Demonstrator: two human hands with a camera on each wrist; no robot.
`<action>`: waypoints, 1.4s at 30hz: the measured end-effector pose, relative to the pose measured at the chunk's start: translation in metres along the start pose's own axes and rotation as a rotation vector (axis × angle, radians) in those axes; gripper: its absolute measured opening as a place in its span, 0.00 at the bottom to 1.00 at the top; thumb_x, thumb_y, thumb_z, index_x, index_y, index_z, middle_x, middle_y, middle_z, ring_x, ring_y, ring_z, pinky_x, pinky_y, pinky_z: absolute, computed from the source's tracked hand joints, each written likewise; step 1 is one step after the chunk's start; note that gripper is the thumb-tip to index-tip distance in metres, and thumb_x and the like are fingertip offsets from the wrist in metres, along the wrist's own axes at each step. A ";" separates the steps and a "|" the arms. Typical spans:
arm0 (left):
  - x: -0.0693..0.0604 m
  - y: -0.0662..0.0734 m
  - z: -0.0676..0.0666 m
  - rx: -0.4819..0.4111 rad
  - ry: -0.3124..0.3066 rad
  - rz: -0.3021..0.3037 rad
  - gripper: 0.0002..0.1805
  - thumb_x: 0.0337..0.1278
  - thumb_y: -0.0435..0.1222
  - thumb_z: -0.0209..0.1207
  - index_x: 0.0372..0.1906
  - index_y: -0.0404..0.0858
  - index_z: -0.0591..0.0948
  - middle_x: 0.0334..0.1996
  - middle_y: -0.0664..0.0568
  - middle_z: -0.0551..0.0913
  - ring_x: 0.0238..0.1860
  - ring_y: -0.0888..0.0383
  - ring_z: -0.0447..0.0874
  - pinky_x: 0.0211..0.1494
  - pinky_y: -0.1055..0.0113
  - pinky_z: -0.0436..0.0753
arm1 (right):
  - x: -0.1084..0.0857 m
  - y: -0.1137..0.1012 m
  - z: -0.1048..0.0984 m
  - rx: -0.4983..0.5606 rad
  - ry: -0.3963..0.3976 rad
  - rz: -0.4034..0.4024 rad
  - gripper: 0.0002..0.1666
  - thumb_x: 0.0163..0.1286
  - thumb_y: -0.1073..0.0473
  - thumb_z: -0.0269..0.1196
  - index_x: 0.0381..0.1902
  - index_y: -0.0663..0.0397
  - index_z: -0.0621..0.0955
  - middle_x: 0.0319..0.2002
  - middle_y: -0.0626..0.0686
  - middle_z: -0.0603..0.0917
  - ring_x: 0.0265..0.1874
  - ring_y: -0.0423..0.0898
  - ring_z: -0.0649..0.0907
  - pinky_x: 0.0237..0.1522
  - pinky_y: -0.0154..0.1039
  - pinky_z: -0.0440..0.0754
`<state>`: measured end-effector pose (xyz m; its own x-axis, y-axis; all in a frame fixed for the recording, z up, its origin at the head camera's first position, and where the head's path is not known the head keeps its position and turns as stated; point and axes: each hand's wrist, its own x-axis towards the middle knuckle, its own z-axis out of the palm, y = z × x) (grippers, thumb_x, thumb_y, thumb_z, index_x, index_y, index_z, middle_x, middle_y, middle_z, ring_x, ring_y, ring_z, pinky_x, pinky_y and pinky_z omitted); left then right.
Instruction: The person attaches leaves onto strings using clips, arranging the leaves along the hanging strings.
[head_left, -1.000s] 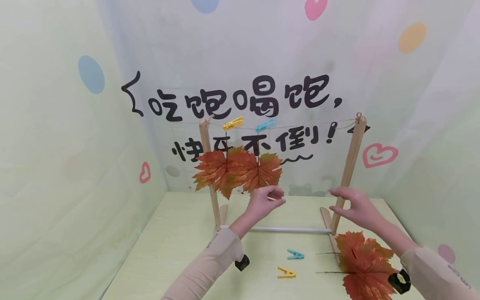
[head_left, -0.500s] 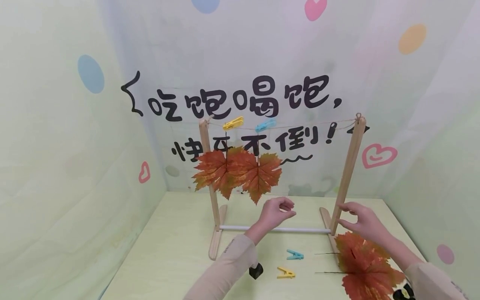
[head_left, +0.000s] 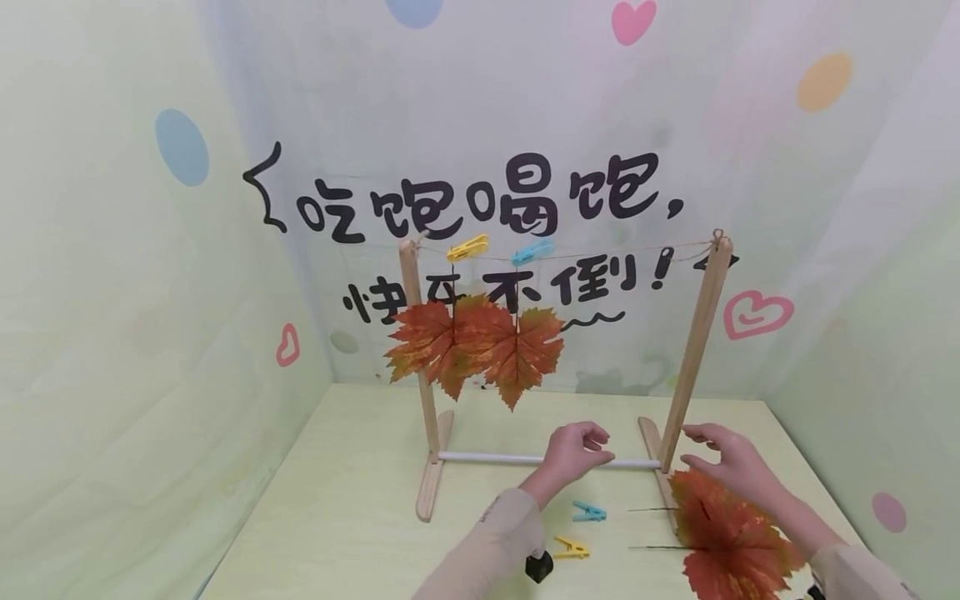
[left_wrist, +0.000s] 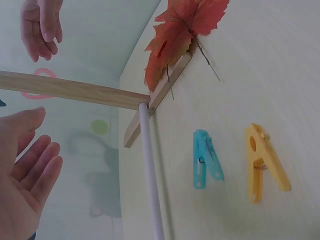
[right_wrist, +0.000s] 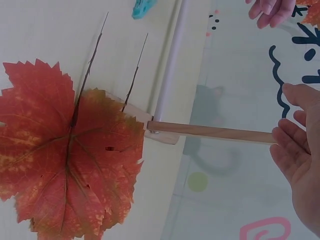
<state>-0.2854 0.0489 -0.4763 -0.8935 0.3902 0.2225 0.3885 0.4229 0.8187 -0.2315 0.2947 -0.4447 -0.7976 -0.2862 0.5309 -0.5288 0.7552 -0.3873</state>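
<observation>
My left hand [head_left: 576, 450] hovers over the white crossbar [head_left: 487, 457] of a wooden stand, fingers loosely bent and holding nothing. Beside the stand's right post [head_left: 697, 350] is my right hand [head_left: 727, 454], also holding nothing, its thumb and fingers apart. Below it, two overlapping red-orange artificial leaves [head_left: 731, 533] lie on the table, their thin stems pointing left. A blue clothespin [left_wrist: 205, 160] and a yellow clothespin [left_wrist: 262, 162] lie on the table near the left hand. Two more leaves [head_left: 517, 350] hang from the string, held by a yellow clothespin [head_left: 468, 247] and a blue clothespin [head_left: 533, 252].
The stand's left post [head_left: 421, 350] rises from a wooden foot [head_left: 429, 492] on the pale table [head_left: 300, 517]. A thin string [head_left: 622, 253] runs between the post tops. Behind stands a printed cloth backdrop [head_left: 480, 100] with dark writing.
My left hand has moved down and right, away from the hanging leaves. My right hand has lowered toward the leaves on the table. The clothespins and leaves stay where they were.
</observation>
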 end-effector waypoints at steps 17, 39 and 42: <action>-0.018 0.003 0.074 0.008 -0.095 -0.054 0.11 0.39 0.35 0.69 0.33 0.38 0.82 0.31 0.52 0.84 0.30 0.67 0.79 0.33 0.81 0.74 | -0.012 0.006 0.007 0.039 -0.024 0.104 0.25 0.48 0.64 0.71 0.46 0.66 0.79 0.39 0.58 0.83 0.35 0.46 0.81 0.34 0.41 0.81; -0.041 -0.024 0.126 0.087 -0.144 -0.069 0.09 0.36 0.35 0.71 0.28 0.39 0.83 0.20 0.60 0.80 0.22 0.73 0.70 0.28 0.82 0.69 | -0.022 0.011 0.022 0.132 -0.105 0.238 0.26 0.51 0.62 0.69 0.48 0.67 0.77 0.39 0.58 0.82 0.39 0.52 0.80 0.39 0.46 0.80; -0.045 -0.032 0.132 0.146 -0.131 -0.029 0.08 0.36 0.36 0.70 0.27 0.41 0.83 0.19 0.62 0.78 0.21 0.75 0.68 0.27 0.83 0.67 | -0.024 0.012 0.025 0.138 -0.111 0.245 0.25 0.52 0.63 0.68 0.48 0.67 0.77 0.39 0.57 0.83 0.38 0.52 0.80 0.38 0.45 0.81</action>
<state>-0.2274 0.1257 -0.5822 -0.8714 0.4754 0.1211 0.4003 0.5462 0.7358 -0.2256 0.2957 -0.4810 -0.9293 -0.1735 0.3261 -0.3447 0.7247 -0.5967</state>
